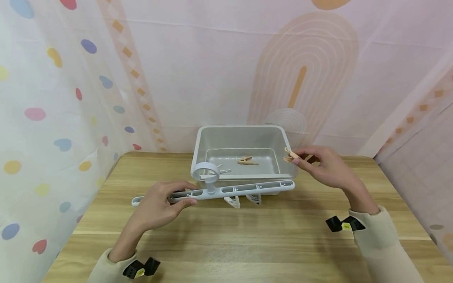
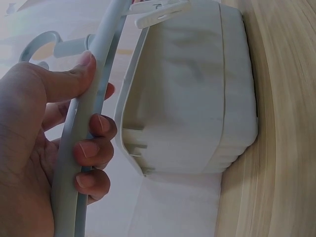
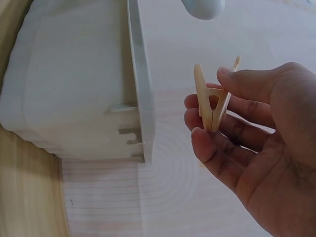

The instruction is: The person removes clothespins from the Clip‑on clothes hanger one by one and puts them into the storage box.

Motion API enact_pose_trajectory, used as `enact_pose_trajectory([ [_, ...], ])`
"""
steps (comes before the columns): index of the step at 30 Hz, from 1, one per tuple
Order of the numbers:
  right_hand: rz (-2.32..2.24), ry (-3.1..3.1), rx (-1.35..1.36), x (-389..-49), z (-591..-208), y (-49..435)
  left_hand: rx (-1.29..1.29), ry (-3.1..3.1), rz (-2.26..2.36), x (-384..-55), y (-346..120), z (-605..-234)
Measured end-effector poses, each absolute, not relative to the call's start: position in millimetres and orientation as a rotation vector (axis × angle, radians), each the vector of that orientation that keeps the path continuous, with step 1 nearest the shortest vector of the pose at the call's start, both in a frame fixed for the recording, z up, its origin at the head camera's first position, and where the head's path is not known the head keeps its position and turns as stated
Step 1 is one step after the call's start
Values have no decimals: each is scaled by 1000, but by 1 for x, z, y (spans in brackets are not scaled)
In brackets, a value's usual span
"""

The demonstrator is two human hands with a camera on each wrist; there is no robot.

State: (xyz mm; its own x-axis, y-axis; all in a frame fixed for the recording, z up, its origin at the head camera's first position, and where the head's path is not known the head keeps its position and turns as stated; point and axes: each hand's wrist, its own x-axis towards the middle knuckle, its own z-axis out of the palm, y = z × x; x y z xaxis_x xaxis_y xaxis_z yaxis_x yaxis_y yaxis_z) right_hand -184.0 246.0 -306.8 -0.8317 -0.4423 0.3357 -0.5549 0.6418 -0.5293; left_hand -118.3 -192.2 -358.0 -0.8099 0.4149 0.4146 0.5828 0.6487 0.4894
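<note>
My left hand (image 1: 161, 204) grips a pale blue-grey clip hanger (image 1: 244, 190) by its bar, fingers curled round it in the left wrist view. A round hook (image 1: 206, 166) rises from the middle of the bar. Two white clips (image 1: 232, 202) hang under its right half. Beside the bin's right rim, my right hand (image 1: 327, 167) pinches a peach-coloured clothespin (image 3: 213, 101) between thumb and fingers. Inside the grey bin (image 1: 240, 129) lie another peach clothespin (image 1: 247, 160) and some white clips (image 1: 221, 171), partly hidden by the hook.
The bin stands on a wooden table (image 1: 247, 243) near its back edge, just behind the hanger bar. A patterned curtain (image 1: 198, 78) hangs close behind the table and along both sides.
</note>
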Motion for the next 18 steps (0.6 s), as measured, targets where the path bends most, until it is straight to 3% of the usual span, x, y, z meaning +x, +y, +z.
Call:
enact_pose_trajectory([
  [18,911,-2747,812,-214,-288,235,-821,-2616,-906,-119,-193,-358],
])
